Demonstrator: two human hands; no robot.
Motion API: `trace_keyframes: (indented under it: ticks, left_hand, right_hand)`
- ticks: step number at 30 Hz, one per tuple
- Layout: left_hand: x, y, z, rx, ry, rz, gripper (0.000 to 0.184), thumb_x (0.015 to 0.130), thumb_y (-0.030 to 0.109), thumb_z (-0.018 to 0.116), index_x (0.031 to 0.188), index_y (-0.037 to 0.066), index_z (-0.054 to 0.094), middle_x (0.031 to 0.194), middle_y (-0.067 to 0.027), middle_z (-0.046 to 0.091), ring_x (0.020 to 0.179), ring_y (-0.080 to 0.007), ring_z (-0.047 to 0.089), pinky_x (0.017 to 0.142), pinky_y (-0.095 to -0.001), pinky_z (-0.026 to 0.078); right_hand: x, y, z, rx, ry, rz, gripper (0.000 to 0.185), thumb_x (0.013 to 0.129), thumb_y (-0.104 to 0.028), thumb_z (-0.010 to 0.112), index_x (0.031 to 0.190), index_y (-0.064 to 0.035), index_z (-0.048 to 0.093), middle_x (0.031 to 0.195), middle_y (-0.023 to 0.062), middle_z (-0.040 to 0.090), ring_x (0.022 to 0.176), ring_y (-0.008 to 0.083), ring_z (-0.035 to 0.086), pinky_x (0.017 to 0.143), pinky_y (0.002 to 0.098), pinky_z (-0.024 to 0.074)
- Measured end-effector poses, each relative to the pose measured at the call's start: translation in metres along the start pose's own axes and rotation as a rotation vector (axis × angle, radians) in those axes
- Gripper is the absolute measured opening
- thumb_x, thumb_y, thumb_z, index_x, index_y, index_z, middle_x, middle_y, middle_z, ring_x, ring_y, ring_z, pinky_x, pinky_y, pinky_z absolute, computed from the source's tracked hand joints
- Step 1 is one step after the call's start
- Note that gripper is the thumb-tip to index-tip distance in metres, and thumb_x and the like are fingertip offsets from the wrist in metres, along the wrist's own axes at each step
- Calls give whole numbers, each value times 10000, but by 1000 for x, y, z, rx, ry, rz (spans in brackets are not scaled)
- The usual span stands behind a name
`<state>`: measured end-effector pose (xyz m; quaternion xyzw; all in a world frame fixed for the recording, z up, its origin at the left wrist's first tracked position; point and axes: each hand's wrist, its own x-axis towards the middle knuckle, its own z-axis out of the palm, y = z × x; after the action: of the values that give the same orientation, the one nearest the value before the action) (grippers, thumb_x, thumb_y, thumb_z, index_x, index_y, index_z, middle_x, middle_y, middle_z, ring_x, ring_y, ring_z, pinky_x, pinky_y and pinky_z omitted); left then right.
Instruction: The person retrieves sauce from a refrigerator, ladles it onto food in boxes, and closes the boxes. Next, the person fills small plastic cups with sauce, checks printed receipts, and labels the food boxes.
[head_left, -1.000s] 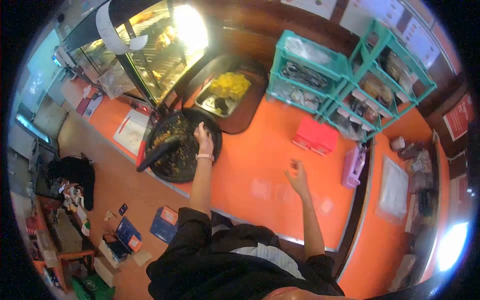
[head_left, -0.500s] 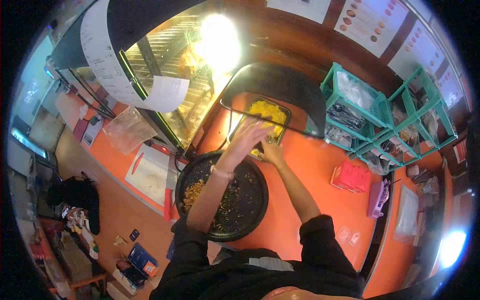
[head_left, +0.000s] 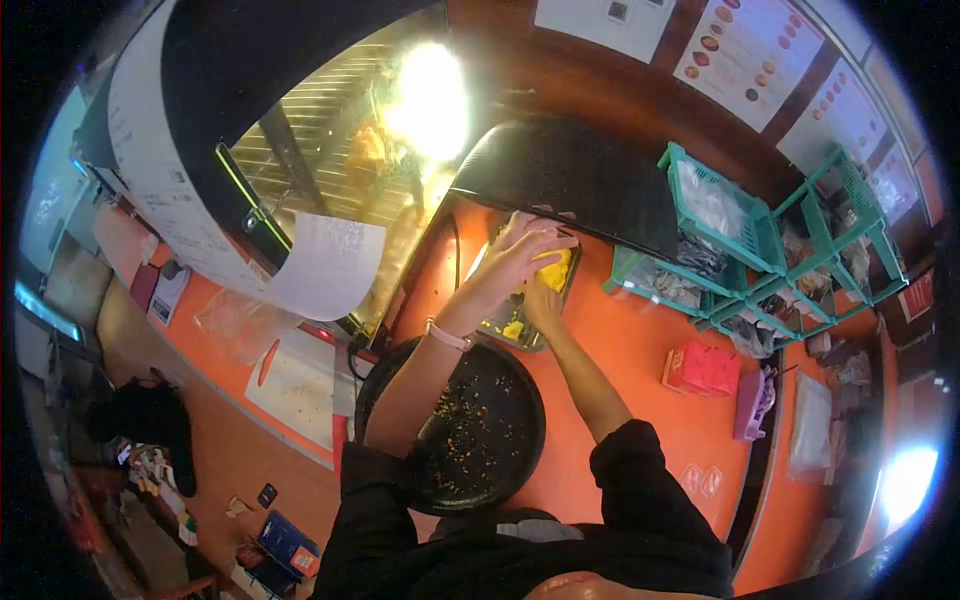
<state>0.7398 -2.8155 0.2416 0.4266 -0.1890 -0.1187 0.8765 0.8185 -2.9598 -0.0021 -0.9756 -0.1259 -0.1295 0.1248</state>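
A metal tray (head_left: pixel 519 330) with yellow food (head_left: pixel 553 272) stands behind a round black pan (head_left: pixel 480 430) with crumbs scattered in it. My left hand (head_left: pixel 515 255) reaches over the tray's upper part, its fingers stretched out above the yellow food. Just below and to the right, my right hand (head_left: pixel 541 305) is down in the tray against the food, its fingertips hidden. A dark panel (head_left: pixel 570 175) overhangs the tray's far end.
A lit glass display case (head_left: pixel 350 150) with hanging paper (head_left: pixel 325 265) stands left. A white board (head_left: pixel 295 385) lies beside the pan. Green baskets (head_left: pixel 735 225), a red box (head_left: pixel 702 368) and a purple holder (head_left: pixel 754 403) are at the right.
My left hand has gone from the black pan to the yellow food's tray, and my right hand has come there from above the counter. The view has shifted closer to them.
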Motion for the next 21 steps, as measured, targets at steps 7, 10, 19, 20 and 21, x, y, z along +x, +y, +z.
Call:
trace_keyframes:
  ticks: [7,10,19,20,21]
  left_hand:
    - [4,4,4,-42,36,-14,300,936,212,460,1193,64,419,1190,-107,513,1198,-333,463,992,-408,377]
    - [-2,3,7,-39,58,-26,286,942,224,445,1178,64,429,1207,-114,506,1196,-340,462,992,-415,379]
    - [1,-2,2,-76,5,9,213,935,248,479,1088,102,456,1151,-87,509,1144,-274,517,925,-383,413]
    - [1,-3,-1,-97,-12,13,217,936,249,477,1093,100,457,1152,-88,509,1147,-279,514,923,-388,416]
    - [1,-2,0,-89,-14,15,217,936,249,477,1093,100,457,1152,-88,509,1147,-279,514,923,-388,416]
  right_hand:
    - [-41,-13,-4,-48,-88,-185,357,843,-128,470,1189,-38,461,808,215,623,728,385,621,615,471,493]
    - [-68,-22,-32,21,-417,-145,335,835,-189,496,1140,-51,508,827,219,630,753,397,625,623,488,490]
    - [-53,14,-69,585,-873,-32,313,839,-273,488,1002,-23,584,768,116,634,618,208,595,543,332,465]
    - [-52,11,-88,826,-903,144,296,851,-266,495,962,-14,603,737,109,631,592,196,578,525,322,457]
    - [-46,21,-75,700,-1048,257,345,919,-371,421,1115,-112,538,652,-17,536,508,67,462,416,214,330]
